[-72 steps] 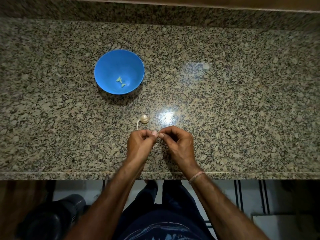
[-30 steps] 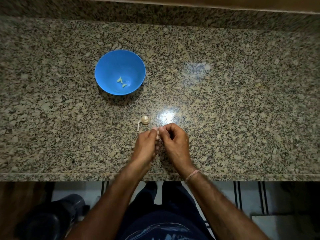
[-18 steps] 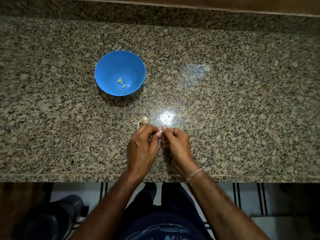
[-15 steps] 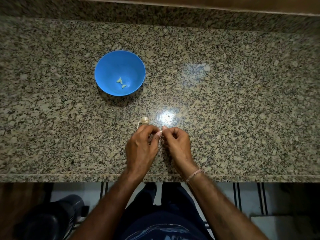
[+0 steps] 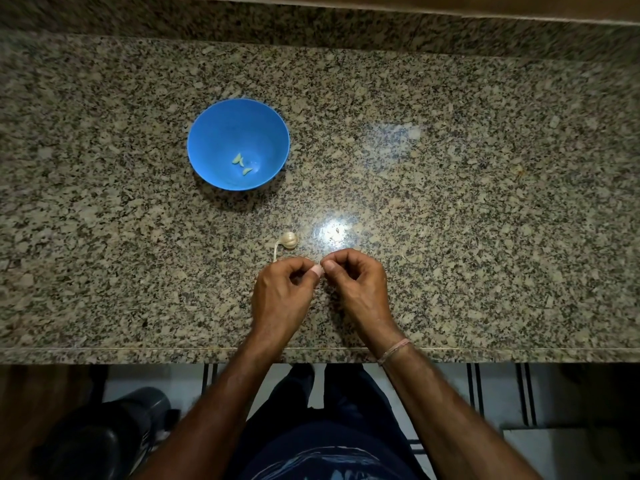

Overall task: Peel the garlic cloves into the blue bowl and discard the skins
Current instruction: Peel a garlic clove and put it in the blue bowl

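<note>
Left grip point(image 5: 284, 292) and right grip point(image 5: 360, 285) were both curled, fingertips meeting, pinching a clove I could barely see. Blue bowl point(image 5: 211, 126) lay ahead and to the left, nearer the left grip, which I judged the better one for the drop. Garlic bulb point(image 5: 289, 240) sat just ahead on the surface point(image 5: 450, 168).

Granite counter point(image 5: 485, 168): blue bowl point(image 5: 221, 133), garlic bulb point(image 5: 289, 240)

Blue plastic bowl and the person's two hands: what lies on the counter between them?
Head view: a small whitish garlic bulb with a thin trailing stem lies there on the speckled granite counter, just beyond the left hand.
</note>
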A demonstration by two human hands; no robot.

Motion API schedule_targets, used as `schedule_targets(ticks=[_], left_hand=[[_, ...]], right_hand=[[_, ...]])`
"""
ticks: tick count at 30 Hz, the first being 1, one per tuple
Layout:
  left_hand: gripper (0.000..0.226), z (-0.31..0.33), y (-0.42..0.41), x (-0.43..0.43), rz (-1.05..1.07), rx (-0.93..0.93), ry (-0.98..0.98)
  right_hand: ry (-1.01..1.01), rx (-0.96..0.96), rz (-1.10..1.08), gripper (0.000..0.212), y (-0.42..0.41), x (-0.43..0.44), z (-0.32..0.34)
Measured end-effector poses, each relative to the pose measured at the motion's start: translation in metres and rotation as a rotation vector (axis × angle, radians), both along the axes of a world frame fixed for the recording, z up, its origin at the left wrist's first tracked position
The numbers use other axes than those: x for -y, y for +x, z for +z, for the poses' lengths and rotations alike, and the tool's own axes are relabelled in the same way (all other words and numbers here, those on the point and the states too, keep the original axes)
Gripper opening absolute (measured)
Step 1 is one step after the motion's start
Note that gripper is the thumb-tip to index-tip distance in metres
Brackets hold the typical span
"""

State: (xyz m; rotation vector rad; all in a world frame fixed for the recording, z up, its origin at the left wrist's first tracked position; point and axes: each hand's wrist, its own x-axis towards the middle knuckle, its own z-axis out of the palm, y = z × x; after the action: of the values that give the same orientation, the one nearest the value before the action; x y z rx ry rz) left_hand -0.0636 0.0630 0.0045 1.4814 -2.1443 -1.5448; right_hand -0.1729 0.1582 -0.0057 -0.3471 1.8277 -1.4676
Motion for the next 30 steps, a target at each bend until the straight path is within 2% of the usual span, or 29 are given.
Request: schedule_targets(ticks=[4,7,10,12,15,17,22,30], left_hand=[[0.017,0.000,0.002,0.001,0.032,-0.134,0.174],[0.021,0.002,0.000,0.000,0.057,-0.158,0.261],[0.023,0.004,-0.004,-0.003,0.168,-0.172,0.368],[0.024,0.005,-0.006,-0.005,0.137,-0.130,0.277],[0.023,0.001,-0.007,-0.005,-0.024,0.011,-0.045],[0.021,0.000,-0.007,-0.006,-0.072,0.058,-0.167],[0.018,-0.006,-0.005,-0.006,-0.016,0.046,-0.197],[0.005,-0.005,-0.003,-0.003,0.021,0.100,-0.296]], right_hand=[[0.006,0.103,-0.026,0.004,0.000,0.002,0.001],[-0.014,0.114,-0.033,0.004,0.001,0.001,0.003],[-0.039,0.133,-0.035,0.006,0.001,0.001,0.003],[-0.058,0.183,-0.057,0.010,0.003,0.000,0.005],[-0.112,0.284,-0.088,0.015,0.007,0.000,0.009],[-0.127,0.339,-0.109,0.017,0.008,0.001,0.010],[-0.115,0.499,-0.173,0.022,0.002,-0.001,0.010],[-0.063,0.541,-0.197,0.020,-0.005,-0.004,0.012]])
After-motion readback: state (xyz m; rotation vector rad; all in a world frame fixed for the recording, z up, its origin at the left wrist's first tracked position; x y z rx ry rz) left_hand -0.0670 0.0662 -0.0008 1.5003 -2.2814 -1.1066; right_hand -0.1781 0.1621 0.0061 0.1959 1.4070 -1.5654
